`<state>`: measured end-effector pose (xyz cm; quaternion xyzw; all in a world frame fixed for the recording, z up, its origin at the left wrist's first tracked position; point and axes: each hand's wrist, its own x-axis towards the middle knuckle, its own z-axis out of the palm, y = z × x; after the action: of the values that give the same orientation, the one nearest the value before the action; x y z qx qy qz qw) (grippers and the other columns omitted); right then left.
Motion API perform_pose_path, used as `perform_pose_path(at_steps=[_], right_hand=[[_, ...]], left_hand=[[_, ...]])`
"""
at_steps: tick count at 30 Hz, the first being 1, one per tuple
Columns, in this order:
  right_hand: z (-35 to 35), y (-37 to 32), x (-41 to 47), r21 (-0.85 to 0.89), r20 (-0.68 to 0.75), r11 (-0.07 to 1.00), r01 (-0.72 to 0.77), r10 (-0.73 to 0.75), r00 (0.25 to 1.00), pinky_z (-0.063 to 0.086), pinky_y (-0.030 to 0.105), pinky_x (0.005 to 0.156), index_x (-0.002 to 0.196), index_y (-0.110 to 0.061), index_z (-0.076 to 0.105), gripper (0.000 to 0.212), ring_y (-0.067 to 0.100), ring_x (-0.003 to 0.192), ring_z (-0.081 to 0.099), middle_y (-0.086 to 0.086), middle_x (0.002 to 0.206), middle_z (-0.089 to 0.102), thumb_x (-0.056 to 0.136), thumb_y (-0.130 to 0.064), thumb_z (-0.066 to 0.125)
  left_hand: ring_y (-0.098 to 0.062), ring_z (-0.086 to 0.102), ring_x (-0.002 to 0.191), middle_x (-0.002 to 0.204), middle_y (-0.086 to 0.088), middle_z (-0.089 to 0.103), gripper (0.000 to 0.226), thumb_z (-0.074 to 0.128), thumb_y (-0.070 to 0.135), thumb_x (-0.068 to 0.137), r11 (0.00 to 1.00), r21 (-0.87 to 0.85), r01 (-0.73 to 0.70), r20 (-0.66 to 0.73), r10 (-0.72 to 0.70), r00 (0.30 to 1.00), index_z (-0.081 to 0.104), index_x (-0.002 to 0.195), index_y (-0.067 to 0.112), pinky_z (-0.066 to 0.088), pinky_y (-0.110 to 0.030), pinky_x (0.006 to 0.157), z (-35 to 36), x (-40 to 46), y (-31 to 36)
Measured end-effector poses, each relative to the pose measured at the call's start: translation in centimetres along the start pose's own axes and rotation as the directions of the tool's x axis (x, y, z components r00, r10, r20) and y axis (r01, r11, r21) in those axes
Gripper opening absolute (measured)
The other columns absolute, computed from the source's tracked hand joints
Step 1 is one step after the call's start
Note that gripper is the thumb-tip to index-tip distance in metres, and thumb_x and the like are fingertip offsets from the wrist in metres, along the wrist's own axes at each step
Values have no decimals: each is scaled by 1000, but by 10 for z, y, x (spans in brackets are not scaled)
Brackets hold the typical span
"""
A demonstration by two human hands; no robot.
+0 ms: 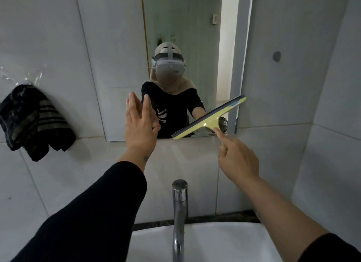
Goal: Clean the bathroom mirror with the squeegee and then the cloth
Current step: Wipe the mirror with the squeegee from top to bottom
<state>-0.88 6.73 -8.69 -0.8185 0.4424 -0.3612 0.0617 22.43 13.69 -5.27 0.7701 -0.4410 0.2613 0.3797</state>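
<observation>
The mirror (pixel 195 27) hangs on the tiled wall ahead, its lower edge just above my hands. My right hand (pixel 237 160) grips the handle of a yellow-green squeegee (pixel 210 118), index finger stretched along the handle. The blade lies tilted against the mirror's lower right corner, higher at its right end. My left hand (pixel 139 125) is open with fingers straight, palm toward the mirror's lower left part; whether it touches the glass I cannot tell. A dark striped cloth (pixel 34 121) hangs on the wall at the far left.
A chrome tap (pixel 178 213) rises from a white basin (pixel 224 242) right below my arms. The mirror reflects a person wearing a headset. A small round grey fitting (pixel 276 56) sits on the wall right of the mirror.
</observation>
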Motion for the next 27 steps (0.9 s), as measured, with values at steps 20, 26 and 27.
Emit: perform_pose_path(at_steps=[20, 26, 27], right_hand=[[28, 19, -37, 32, 138, 990, -140, 134, 981, 41, 33, 71, 145, -46, 25, 58, 28, 92, 57, 7, 106, 59, 96, -20, 41], [-7, 14, -38, -20, 359, 950, -312, 298, 884, 43, 35, 79, 149, -38, 17, 66, 34, 110, 55, 12, 125, 57, 92, -24, 47], [-15, 13, -37, -24, 403, 934, -356, 335, 852, 43, 35, 82, 150, -29, 17, 68, 34, 112, 55, 14, 126, 55, 91, -25, 51]], left_hand=[[-26, -9, 147, 158, -7, -19, 88, 61, 21, 90, 999, 36, -18, 1, 18, 1000, -2, 150, 32, 42, -51, 103, 5, -3, -1], [-28, -7, 147, 158, -9, -17, 91, 65, 23, 87, 995, 75, 61, 107, -69, 992, 0, 150, 27, 28, -46, 113, -11, -4, 15], [-29, -6, 147, 158, -11, -16, 91, 66, 25, 87, 994, 83, 67, 141, -78, 987, 1, 150, 26, 21, -47, 116, -14, -7, 21]])
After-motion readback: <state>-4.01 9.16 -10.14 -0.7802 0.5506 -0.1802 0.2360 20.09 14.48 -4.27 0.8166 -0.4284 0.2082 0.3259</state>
